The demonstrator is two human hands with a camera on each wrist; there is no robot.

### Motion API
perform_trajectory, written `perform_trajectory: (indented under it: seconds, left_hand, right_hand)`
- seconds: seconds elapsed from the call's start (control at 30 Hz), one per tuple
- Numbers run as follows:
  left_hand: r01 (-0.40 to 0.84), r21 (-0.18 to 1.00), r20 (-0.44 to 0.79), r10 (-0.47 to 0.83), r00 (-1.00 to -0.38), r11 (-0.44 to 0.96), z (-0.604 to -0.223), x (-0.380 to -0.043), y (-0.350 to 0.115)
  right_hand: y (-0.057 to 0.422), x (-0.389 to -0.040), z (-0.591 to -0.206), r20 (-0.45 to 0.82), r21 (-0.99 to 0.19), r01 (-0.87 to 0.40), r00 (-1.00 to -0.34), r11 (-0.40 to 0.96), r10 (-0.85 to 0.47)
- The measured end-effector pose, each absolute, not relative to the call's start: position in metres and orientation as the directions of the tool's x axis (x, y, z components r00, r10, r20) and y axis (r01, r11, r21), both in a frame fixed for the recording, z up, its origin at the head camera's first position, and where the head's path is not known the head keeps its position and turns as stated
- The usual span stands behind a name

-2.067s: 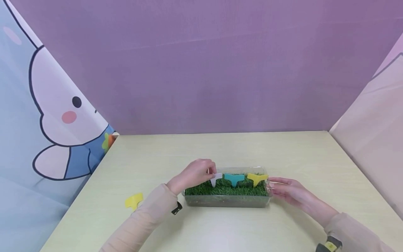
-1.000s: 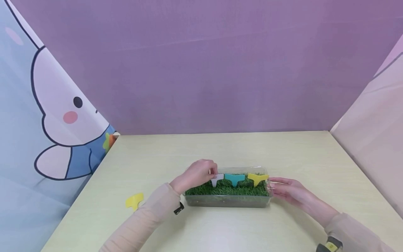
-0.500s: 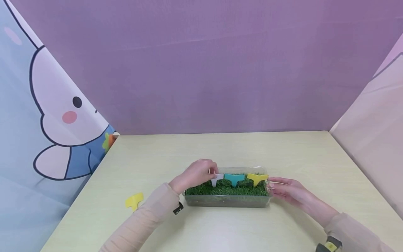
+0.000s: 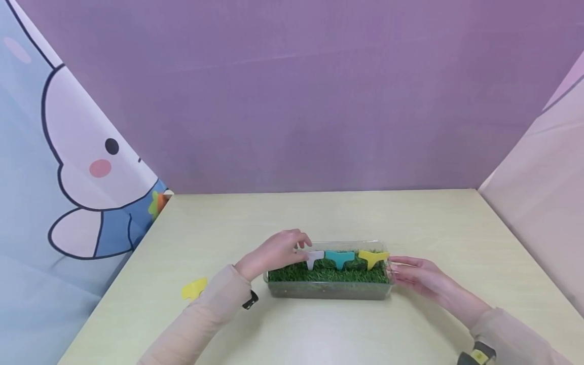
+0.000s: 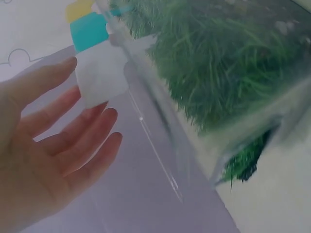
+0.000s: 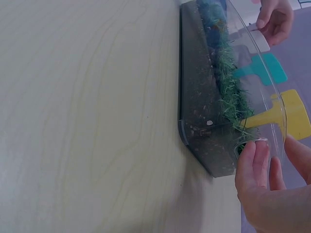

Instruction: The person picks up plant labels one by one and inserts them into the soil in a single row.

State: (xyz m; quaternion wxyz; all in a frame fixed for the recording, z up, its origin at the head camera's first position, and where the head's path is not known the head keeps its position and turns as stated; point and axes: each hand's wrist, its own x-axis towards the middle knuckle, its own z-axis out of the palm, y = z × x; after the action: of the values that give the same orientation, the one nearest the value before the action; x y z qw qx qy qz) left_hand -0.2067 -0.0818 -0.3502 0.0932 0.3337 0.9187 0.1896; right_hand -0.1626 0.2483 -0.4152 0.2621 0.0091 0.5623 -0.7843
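A clear rectangular planter box (image 4: 328, 291) filled with green grass (image 4: 335, 276) stands on the table. White (image 4: 315, 258), teal (image 4: 339, 258) and yellow (image 4: 372, 258) T-shaped plant labels stand upright in the grass, in a row. At the row's left end is my left hand (image 4: 276, 251), fingers parted around the white label's head; in the left wrist view thumb and fingertips lie right at its edge without pinching it. My right hand (image 4: 424, 280) rests its extended fingers against the box's right end, close to the yellow label (image 6: 296, 114), as the right wrist view shows.
Another yellow plant label (image 4: 193, 288) lies on the table (image 4: 228, 218) to the left, partly covered by the left sleeve. A purple backdrop (image 4: 319, 101) rises behind the table's far edge, with printed cloth (image 4: 100, 152) along the left side.
My left hand pinched the white label before; its fingers have now spread off it and the hand has drawn slightly left. The label stays upright in the grass. My right hand has not moved.
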Motion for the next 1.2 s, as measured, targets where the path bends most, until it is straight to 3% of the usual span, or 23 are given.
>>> perform_trajectory:
  seconds: [0.57,1.2]
  left_hand:
    - [0.505,0.459,-0.033,0.583,-0.812,0.730,-0.338,-0.198,-0.120]
    - [0.481,0.413,0.015,0.522,-0.853,0.773,-0.332,-0.191,-0.167]
  right_hand:
    - [0.248,-0.159,-0.409,-0.300,-0.886,0.410,-0.862,-0.215,-0.408]
    - [0.248,-0.157,-0.406,-0.307,-0.885,0.414,-0.863,-0.212,-0.402]
